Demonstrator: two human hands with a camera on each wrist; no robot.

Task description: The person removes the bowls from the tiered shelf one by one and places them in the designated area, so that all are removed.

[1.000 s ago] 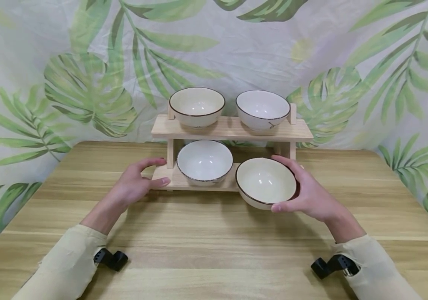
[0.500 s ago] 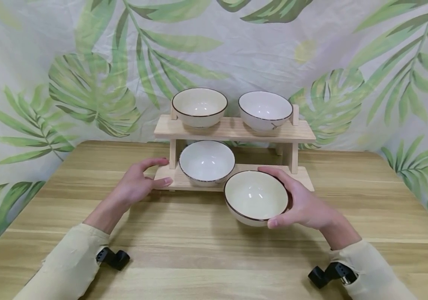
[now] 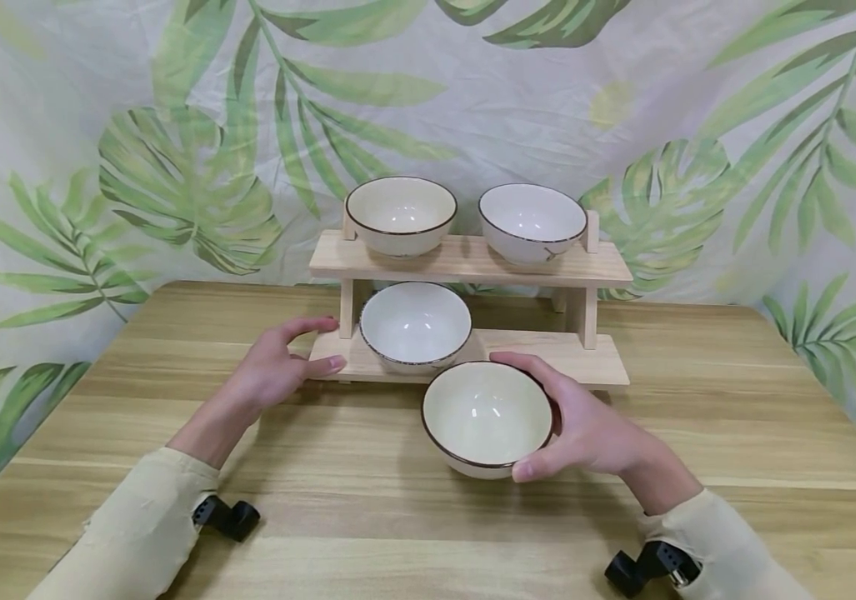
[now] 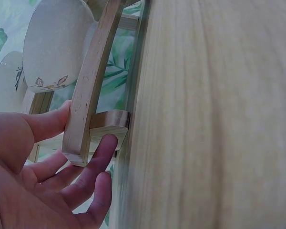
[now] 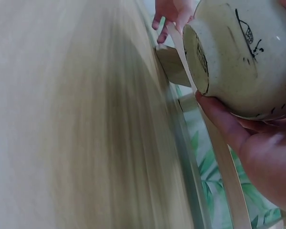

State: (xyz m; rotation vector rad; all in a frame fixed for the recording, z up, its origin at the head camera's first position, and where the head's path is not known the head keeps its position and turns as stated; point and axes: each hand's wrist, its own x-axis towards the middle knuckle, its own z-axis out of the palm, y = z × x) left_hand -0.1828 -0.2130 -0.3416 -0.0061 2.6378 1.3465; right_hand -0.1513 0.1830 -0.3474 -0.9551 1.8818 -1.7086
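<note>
Wood-grain tabletop (image 3: 337, 508), round cream brown-rimmed bowl (image 3: 483, 417) gripped by right hand (image 3: 585, 429), further left and nearer than a second ago, fronting two-tier pale wooden rack (image 3: 468, 260), left hand (image 3: 273, 362) still pinching its lower shelf (image 3: 528, 343).

Open tabletop (image 3: 412, 533) in front, rack (image 3: 465, 268) blocking behind

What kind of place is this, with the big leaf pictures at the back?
Probably a tabletop set up indoors for recording, though I can't be sure. A wrinkled leaf-print cloth hangs behind the wooden table, a wooden rack holds bowls, and black wrist gadgets show too.
</note>
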